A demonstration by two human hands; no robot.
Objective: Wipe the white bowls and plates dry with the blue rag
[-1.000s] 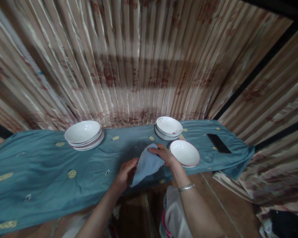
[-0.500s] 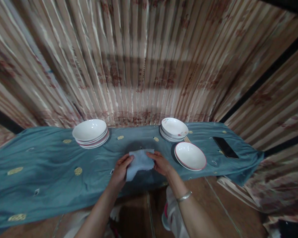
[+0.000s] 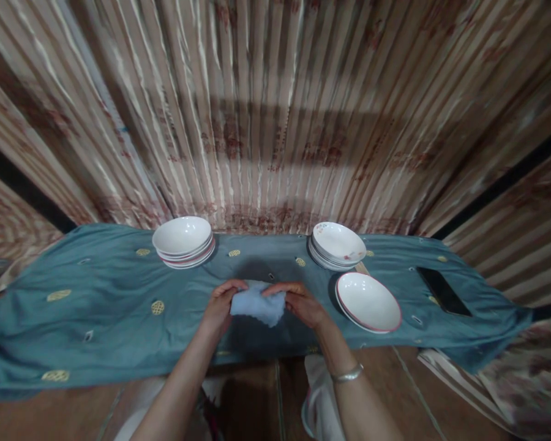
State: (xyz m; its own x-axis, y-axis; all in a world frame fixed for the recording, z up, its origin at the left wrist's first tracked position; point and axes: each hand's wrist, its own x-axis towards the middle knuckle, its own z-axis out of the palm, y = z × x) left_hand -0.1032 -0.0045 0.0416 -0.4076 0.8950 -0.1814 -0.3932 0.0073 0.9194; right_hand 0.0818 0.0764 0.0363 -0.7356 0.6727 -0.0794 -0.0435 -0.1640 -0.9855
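Between my two hands, over the front part of the table, is a small light-blue cloth. My left hand pinches its left edge between thumb and fingers. On the other side, my right hand grips the right end, with fingers laid over the top. The cloth hangs a little in the middle, its lower edge uneven. Nearest to my right hand is a red-rimmed white dish, which rests on another one. Neither hand touches the dishes.
A stack of white bowls stands at the back left. Further right is a stack of flower-patterned dishes. A black phone lies at the right on the teal tablecloth. A pleated curtain hangs behind the table.
The cloth has been turned or refolded: its hanging corner was at the left, and now its lowest part is at the right. My view has shifted slightly; the dishes stay put.
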